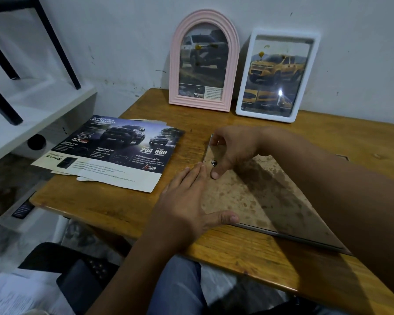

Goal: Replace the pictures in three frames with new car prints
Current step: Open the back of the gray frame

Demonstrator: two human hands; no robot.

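Currently the third frame [255,196] lies face down on the wooden table [123,210], near its front edge and right of centre, with its stained backing board facing up. A small metal retaining tab [214,163] sits near the frame's left edge. The right hand [232,151] reaches across from the right, wrist raised, fingers curled down over the far-left corner; its fingertips appear to work at the tab, though whether they pinch it or only press beside it cannot be told. The left hand [191,201] lies flat, fingers straight and together along the left edge, thumb spread onto the near corner, bracing the frame. Risk, as a judgement: forcing the tab could bend or snap it, and an unbraced frame could slide off the near edge, cracking any glass beneath. Left of the frame, well apart, a loose car brochure sheet [114,153] rests over other paper. At the far side, a pink arched frame [204,61] and a white rectangular frame [278,76] lean against the wall [123,42], each showing a car print.
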